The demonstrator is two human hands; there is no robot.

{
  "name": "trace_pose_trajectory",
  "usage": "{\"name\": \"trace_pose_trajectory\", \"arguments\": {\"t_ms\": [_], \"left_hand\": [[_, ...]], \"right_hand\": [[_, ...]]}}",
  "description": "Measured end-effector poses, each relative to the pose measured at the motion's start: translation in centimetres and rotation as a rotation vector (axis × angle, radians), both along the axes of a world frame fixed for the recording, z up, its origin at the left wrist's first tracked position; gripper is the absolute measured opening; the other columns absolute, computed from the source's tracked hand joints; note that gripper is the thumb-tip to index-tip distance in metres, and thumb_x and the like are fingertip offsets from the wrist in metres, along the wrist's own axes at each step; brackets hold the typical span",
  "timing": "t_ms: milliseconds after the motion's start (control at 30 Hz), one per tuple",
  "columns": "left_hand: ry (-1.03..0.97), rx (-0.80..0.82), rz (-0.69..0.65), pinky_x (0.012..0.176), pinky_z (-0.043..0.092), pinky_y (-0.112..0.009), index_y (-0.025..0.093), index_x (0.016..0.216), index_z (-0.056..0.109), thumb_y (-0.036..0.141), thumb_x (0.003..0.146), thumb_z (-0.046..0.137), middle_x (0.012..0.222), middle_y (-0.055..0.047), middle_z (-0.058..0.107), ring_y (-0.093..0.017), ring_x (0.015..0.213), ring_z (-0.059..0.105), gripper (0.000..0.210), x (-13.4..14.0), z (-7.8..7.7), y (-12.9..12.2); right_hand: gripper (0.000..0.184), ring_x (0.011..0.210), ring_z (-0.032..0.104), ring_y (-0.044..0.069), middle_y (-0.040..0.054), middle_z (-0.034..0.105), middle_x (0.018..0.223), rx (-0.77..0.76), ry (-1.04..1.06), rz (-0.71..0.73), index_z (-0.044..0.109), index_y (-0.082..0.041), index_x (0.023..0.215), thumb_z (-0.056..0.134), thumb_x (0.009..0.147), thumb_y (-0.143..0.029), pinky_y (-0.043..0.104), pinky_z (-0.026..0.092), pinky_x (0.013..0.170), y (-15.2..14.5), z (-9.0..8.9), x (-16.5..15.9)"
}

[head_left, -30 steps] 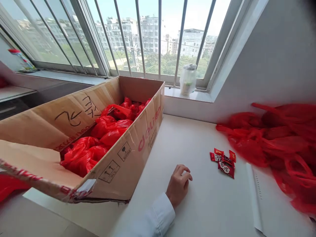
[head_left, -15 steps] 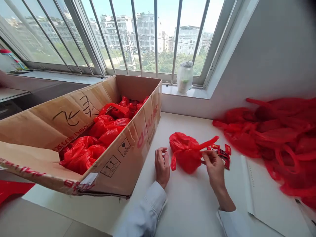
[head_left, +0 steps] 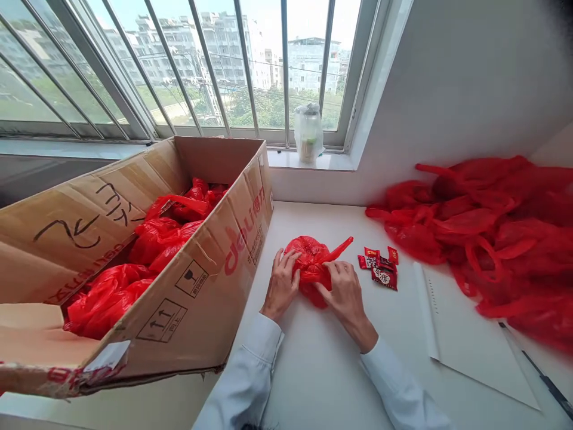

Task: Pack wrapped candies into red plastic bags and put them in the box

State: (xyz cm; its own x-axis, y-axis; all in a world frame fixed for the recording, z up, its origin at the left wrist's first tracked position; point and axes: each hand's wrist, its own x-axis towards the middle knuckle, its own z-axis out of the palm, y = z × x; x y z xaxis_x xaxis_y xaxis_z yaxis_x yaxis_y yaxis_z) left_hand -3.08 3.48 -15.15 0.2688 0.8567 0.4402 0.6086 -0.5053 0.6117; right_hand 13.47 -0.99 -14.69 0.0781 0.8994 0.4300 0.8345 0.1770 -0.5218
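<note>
A filled, tied red plastic bag [head_left: 308, 254] sits on the white table, one handle end sticking out to the upper right. On its left side, my left hand [head_left: 282, 285] presses with curled fingers and thumb. From the right, my right hand [head_left: 345, 294] grips the bag below that loose end, fingertips bent into the plastic. Both hands hold it low against the tabletop, and the bag's contents are hidden. Just right of my right hand lie several small red and dark snack packets [head_left: 384, 275].
At left stands a large open cardboard box [head_left: 215, 286] with several red bags [head_left: 165, 239] inside. A heap of red plastic bags [head_left: 492, 221] lies at right, near white paper [head_left: 474, 328] and a dark pen-like tool [head_left: 550, 388]. A bagged cup [head_left: 308, 134] stands on the sill.
My left hand has moved from beside the bag onto it. My right hand went from pinching the handle end to gripping the bag's side. The view has turned slightly right.
</note>
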Motion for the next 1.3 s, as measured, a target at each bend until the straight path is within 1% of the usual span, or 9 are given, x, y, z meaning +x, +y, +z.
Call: {"name": "trace_pose_trajectory", "arguments": {"t_ms": [67, 133, 233, 400, 567, 733, 800, 1133, 1300], "left_hand": [[0.082, -0.021, -0.067, 0.104, 0.034, -0.056, 0.022, 0.105, 0.063, 0.014, 0.086, 0.054, 0.107, -0.006, 0.065, -0.029, 0.117, 0.05, 0.023, -0.3, 0.3, -0.6], [0.134, -0.036, -0.108, 0.102, 0.032, -0.06, 0.022, 0.091, 0.065, 0.021, 0.087, 0.058, 0.088, -0.003, 0.067, -0.026, 0.096, 0.059, 0.009, -0.6, 0.6, -1.7], [0.144, -0.043, -0.141, 0.101, 0.036, -0.052, 0.021, 0.082, 0.064, 0.024, 0.092, 0.051, 0.073, 0.001, 0.065, -0.017, 0.072, 0.059, 0.017, -0.5, 1.0, -3.2], [0.096, -0.035, -0.106, 0.085, 0.048, -0.037, 0.019, 0.102, 0.062, 0.026, 0.091, 0.054, 0.098, -0.007, 0.064, -0.021, 0.092, 0.057, 0.015, 0.8, 1.3, -3.4], [0.113, -0.046, -0.168, 0.091, 0.047, -0.041, 0.021, 0.113, 0.059, 0.025, 0.075, 0.075, 0.11, -0.008, 0.06, -0.026, 0.106, 0.051, 0.041, 2.8, 0.9, -2.9], [0.085, -0.071, -0.193, 0.077, 0.047, -0.037, 0.02, 0.081, 0.06, 0.016, 0.079, 0.07, 0.081, -0.001, 0.064, -0.02, 0.078, 0.056, 0.011, 3.0, 0.5, -2.3], [0.035, -0.065, -0.168, 0.077, 0.045, -0.035, 0.021, 0.074, 0.058, 0.018, 0.083, 0.066, 0.076, 0.001, 0.063, -0.019, 0.076, 0.055, 0.013, 2.4, 0.7, -2.1], [-0.14, -0.06, -0.106, 0.075, 0.045, -0.03, 0.022, 0.076, 0.056, 0.029, 0.089, 0.06, 0.077, 0.001, 0.063, -0.018, 0.081, 0.054, 0.015, 0.8, 1.8, -1.9], [-0.134, -0.064, -0.102, 0.076, 0.045, -0.032, 0.022, 0.074, 0.056, 0.031, 0.09, 0.057, 0.076, 0.001, 0.062, -0.019, 0.083, 0.052, 0.018, 0.9, 1.6, -1.8]], "right_hand": [[0.013, 0.098, 0.05, 0.028, 0.0069, 0.067, 0.095, -0.033, 0.053, 0.026, 0.065, -0.022, 0.091, 0.054, 0.084, -0.022, 0.042, 0.041, 0.087, 0.5, -0.3, 0.6], [0.016, 0.095, 0.051, 0.026, 0.005, 0.068, 0.09, -0.038, 0.106, 0.041, 0.065, -0.022, 0.082, 0.05, 0.085, -0.019, 0.041, 0.04, 0.087, 0.9, -0.4, 2.1], [0.017, 0.095, 0.053, 0.025, 0.0046, 0.068, 0.093, -0.039, 0.155, 0.065, 0.065, -0.022, 0.081, 0.049, 0.085, -0.019, 0.04, 0.04, 0.087, 1.4, -0.2, 4.5], [0.016, 0.09, 0.06, 0.02, 0.0027, 0.069, 0.095, -0.085, 0.243, 0.149, 0.066, -0.023, 0.085, 0.05, 0.084, -0.019, 0.035, 0.045, 0.081, 1.6, -0.7, 5.7], [0.016, 0.089, 0.06, 0.021, 0.0035, 0.069, 0.095, -0.089, 0.302, 0.161, 0.065, -0.023, 0.088, 0.049, 0.086, -0.022, 0.034, 0.046, 0.078, 0.9, -1.0, 5.2], [0.013, 0.092, 0.059, 0.021, 0.0026, 0.068, 0.094, -0.072, 0.31, 0.182, 0.066, -0.024, 0.085, 0.053, 0.086, -0.022, 0.036, 0.044, 0.084, 0.8, -0.7, 5.4], [0.013, 0.093, 0.058, 0.021, 0.0024, 0.068, 0.092, -0.063, 0.313, 0.169, 0.066, -0.024, 0.082, 0.054, 0.086, -0.025, 0.037, 0.043, 0.086, 0.8, -0.6, 5.7], [0.013, 0.101, 0.056, 0.022, 0.0038, 0.065, 0.1, 0.025, 0.285, 0.204, 0.065, -0.025, 0.093, 0.054, 0.088, -0.03, 0.037, 0.042, 0.088, 0.3, 1.2, 4.9], [0.012, 0.096, 0.051, 0.025, 0.0043, 0.067, 0.094, -0.091, 0.133, 0.295, 0.065, -0.025, 0.092, 0.061, 0.085, -0.033, 0.039, 0.042, 0.083, 0.5, 1.8, 3.4]]}}
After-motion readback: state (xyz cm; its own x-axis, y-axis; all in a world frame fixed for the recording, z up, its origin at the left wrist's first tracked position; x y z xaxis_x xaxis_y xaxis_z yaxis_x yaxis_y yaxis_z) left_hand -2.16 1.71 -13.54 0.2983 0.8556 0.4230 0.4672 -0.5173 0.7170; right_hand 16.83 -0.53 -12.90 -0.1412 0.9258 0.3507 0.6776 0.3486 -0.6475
